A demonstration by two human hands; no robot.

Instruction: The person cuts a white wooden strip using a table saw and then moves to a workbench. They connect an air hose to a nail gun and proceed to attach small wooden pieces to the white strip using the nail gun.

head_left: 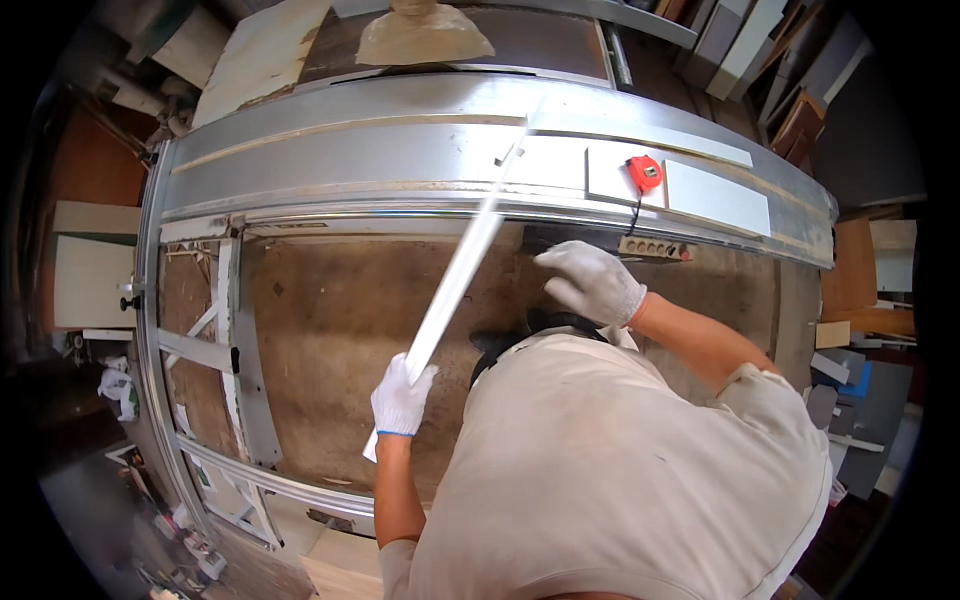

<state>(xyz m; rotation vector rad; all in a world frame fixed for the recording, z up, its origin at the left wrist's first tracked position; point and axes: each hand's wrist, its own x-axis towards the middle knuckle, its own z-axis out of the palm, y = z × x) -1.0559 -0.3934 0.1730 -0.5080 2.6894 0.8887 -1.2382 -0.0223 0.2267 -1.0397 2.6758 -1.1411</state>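
- Strip point(455, 290): one, white, long and narrow; slants up and rightward from the left hand, far end blurred and in line with the worktop point(400, 150); whether it touches there, cannot tell
- Left grip point(399, 397): white glove, blue cuff edge; fingers closed around the strip near its lower end, a short length jutting below
- Right grip point(595, 282): white glove, slightly blurred; fingers partly curled and loosely apart, nothing seen in it; held in front of the body, below the control box point(640, 247), clear of the strip
- Control box: beige, row of buttons, at the near edge of the worktop
- Tape measure point(645, 174): red, on the worktop's right half, among white pieces
- White panel point(718, 197): flat on the worktop, just right of the tape measure
- Narrow board point(690, 146): white, lying beyond the tape measure
- Metal frame point(197, 350): left of the person, joined to the worktop
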